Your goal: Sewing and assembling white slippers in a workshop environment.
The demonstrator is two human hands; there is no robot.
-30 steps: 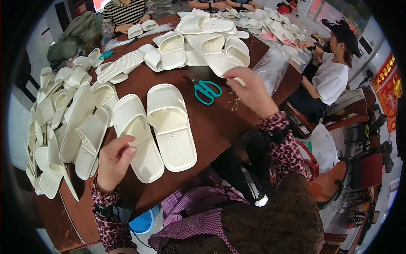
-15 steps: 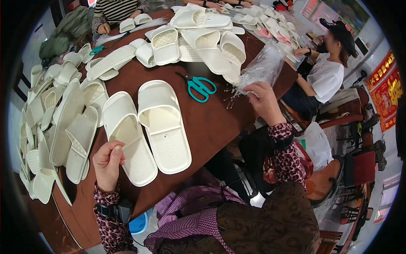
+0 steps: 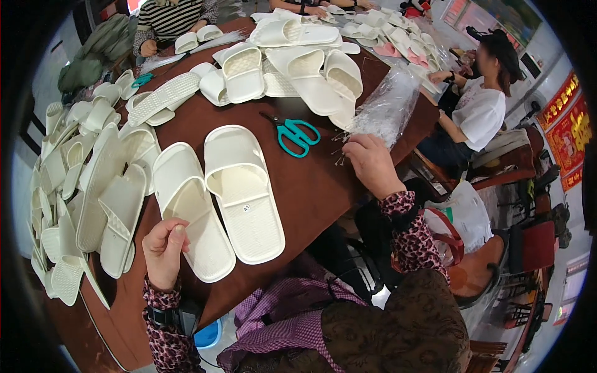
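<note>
A pair of white slide slippers lies side by side in front of me, the left slipper and the right slipper, both with toes pointing away. My left hand is closed in a pinch by the left slipper's heel; anything between its fingertips is too small to make out. At the right, my right hand has its fingers drawn together at the knobbed ends of thin clear plastic strands. These strands stick out of a clear plastic bag. What the right fingertips pinch is hidden.
Teal-handled scissors lie beyond the pair on the brown tabletop. Heaped white slippers fill the left side, with more slippers across the back. A co-worker in white sits at the right; others work at the far side.
My right hand has moved left and nearer to me, along the strand ends, and its fingers have come closer together. The left hand stays pinched by the slipper. The whole view has shifted slightly.
</note>
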